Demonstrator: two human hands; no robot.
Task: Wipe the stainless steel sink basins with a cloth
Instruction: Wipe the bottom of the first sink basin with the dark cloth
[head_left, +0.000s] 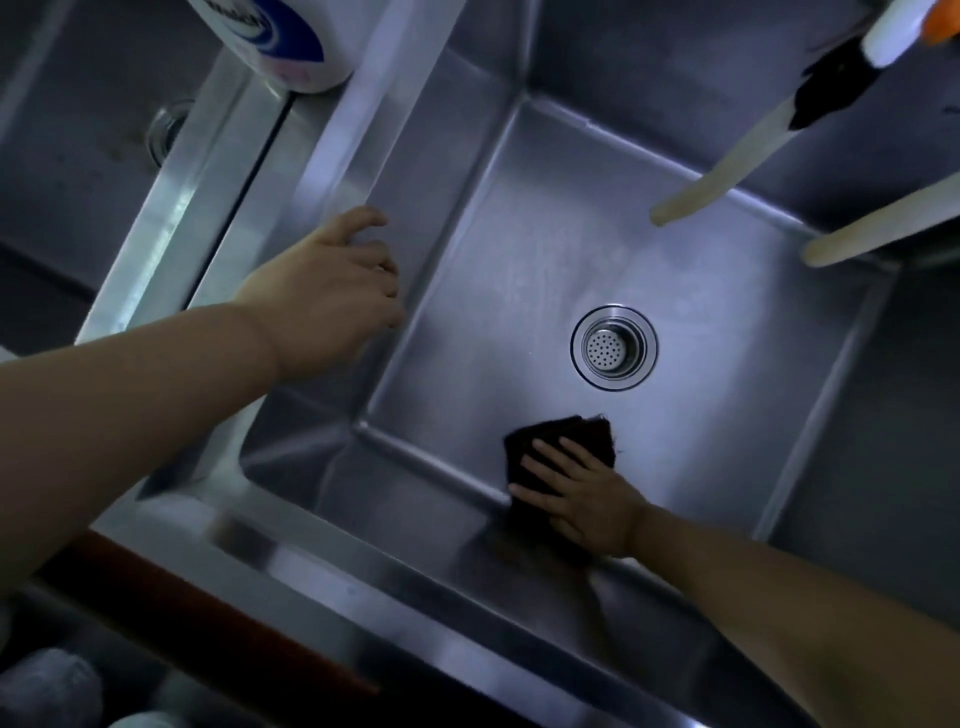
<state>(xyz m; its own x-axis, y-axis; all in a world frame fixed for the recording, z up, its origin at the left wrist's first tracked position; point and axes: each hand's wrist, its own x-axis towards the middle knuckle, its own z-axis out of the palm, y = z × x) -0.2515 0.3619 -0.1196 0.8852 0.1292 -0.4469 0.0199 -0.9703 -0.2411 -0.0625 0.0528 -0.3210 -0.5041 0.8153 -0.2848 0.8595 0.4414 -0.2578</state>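
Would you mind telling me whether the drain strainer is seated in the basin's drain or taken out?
Seated: the perforated strainer sits inside its drain ring in the basin floor, beyond the cloth.

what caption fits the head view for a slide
Right hand presses a dark cloth flat on the sink basin floor near the drain; left hand rests at the basin's edge.

Your open room: basin floor (545, 249) around the drain (614, 347). Obstacles: two hoses (727, 171) far right, bottle (275, 36) far left.
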